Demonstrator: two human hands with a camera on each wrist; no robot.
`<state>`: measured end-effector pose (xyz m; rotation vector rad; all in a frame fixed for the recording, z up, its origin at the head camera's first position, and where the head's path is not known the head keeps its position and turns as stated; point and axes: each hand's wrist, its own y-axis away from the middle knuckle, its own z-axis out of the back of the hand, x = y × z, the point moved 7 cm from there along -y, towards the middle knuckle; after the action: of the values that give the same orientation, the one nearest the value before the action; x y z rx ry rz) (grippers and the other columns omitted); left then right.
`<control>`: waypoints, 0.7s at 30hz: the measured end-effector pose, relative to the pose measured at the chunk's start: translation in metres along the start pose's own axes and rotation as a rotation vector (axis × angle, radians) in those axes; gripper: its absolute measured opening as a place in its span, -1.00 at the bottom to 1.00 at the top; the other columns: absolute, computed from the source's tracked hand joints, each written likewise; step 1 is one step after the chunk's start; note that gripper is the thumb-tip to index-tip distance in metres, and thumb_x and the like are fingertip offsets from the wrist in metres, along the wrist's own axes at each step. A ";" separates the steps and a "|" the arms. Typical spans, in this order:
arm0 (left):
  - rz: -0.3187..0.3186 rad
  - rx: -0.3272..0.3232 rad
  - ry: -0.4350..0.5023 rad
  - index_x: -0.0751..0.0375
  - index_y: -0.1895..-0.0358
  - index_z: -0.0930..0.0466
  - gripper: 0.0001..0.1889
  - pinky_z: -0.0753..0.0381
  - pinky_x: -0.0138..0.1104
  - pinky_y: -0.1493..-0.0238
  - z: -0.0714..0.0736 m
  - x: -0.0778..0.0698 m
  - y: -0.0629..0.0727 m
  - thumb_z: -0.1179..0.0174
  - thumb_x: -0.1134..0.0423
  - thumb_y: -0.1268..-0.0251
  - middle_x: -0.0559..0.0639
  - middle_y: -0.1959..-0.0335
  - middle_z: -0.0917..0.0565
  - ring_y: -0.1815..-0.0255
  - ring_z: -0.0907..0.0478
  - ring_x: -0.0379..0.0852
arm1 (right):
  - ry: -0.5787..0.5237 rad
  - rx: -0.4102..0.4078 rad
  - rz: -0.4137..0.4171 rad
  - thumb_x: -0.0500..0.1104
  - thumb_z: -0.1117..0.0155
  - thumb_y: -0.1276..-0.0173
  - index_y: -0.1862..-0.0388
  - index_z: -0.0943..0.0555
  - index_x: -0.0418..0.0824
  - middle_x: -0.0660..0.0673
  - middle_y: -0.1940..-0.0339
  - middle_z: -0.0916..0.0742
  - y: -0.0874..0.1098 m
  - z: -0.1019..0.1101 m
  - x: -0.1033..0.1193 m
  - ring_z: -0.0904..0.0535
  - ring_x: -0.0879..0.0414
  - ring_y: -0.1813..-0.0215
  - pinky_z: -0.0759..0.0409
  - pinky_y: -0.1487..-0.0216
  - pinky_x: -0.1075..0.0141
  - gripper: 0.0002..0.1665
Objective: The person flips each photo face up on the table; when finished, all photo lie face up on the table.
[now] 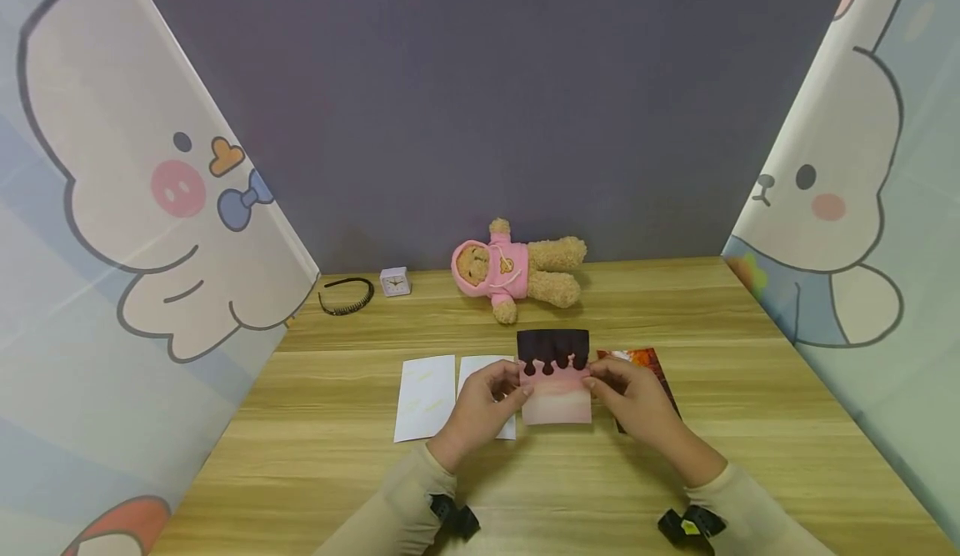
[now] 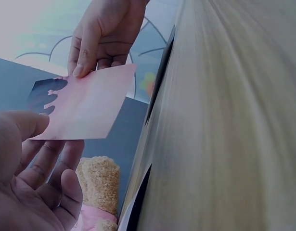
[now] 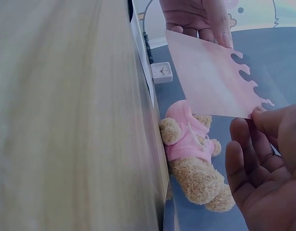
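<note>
Both hands hold a picture card [image 1: 555,398] up above the table, one at each side edge. Its pink and cream face carries a dark, dripping band along the far end. My left hand [image 1: 485,406] pinches the left edge between thumb and fingers. On the opposite edge, my right hand [image 1: 637,402] pinches it the same way, with the thumb on the printed face. Two white cards [image 1: 425,398] with faint yellow marks lie at the left, one partly covered by the left hand. Behind the right hand, a dark red and orange card [image 1: 643,358] lies partly hidden.
A teddy bear [image 1: 517,272] in a pink hoodie lies on its back at the far side of the wooden table [image 1: 315,456]. Left of it are a small white clock [image 1: 395,282] and a black headband [image 1: 347,310]. A dark panel [image 1: 480,106] stands behind.
</note>
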<state>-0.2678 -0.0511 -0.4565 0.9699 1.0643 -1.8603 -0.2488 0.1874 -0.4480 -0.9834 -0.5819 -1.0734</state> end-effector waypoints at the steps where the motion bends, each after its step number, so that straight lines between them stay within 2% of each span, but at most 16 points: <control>1: 0.002 0.003 0.000 0.08 -0.01 -0.71 -0.85 -0.61 -0.35 0.28 0.000 0.001 0.000 -0.38 0.21 -0.46 -0.08 0.26 -0.76 0.34 -0.63 -0.18 | -0.006 -0.002 0.004 -0.23 -0.42 -0.48 0.10 -0.77 -0.09 0.00 0.19 -0.77 0.000 0.001 0.000 -0.62 0.14 0.39 -0.58 0.44 0.31 -0.91; 5: 0.012 0.009 -0.001 0.06 -0.01 -0.72 -0.85 -0.60 -0.36 0.30 0.002 0.002 0.001 -0.38 0.21 -0.46 -0.10 0.25 -0.76 0.33 -0.64 -0.18 | -0.026 -0.021 0.028 -0.25 -0.38 -0.50 0.07 -0.77 -0.12 0.03 0.29 -0.78 -0.002 0.004 -0.001 -0.67 -0.03 0.39 -0.59 0.45 0.31 -0.90; 8: 0.021 0.011 0.008 0.04 0.01 -0.72 -0.86 -0.60 -0.36 0.30 0.004 0.002 0.001 -0.39 0.22 -0.45 -0.12 0.25 -0.77 0.32 -0.65 -0.16 | -0.027 -0.032 0.039 -0.25 -0.37 -0.51 0.08 -0.77 -0.12 0.06 0.33 -0.77 -0.003 0.005 -0.002 -0.66 -0.09 0.40 -0.60 0.44 0.32 -0.91; 17: 0.050 0.035 0.017 0.07 0.01 -0.71 -0.84 -0.65 -0.34 0.23 0.001 0.007 0.002 -0.40 0.20 -0.44 -0.12 0.24 -0.79 0.30 -0.66 -0.17 | -0.046 -0.032 0.009 -0.22 -0.38 -0.51 0.08 -0.77 -0.15 0.03 0.31 -0.78 -0.004 0.006 -0.002 -0.72 -0.10 0.34 -0.65 0.35 0.32 -0.91; 21: 0.061 0.045 0.009 0.08 0.02 -0.70 -0.85 -0.63 -0.37 0.27 0.001 0.008 0.002 -0.40 0.22 -0.44 -0.11 0.27 -0.78 0.34 -0.64 -0.20 | -0.060 -0.024 -0.018 -0.20 -0.37 -0.52 0.07 -0.77 -0.16 0.02 0.30 -0.78 -0.003 0.004 -0.005 -0.74 -0.08 0.30 -0.68 0.32 0.31 -0.89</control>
<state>-0.2696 -0.0549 -0.4636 1.0265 0.9902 -1.8389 -0.2537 0.1928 -0.4490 -1.0355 -0.6289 -1.0718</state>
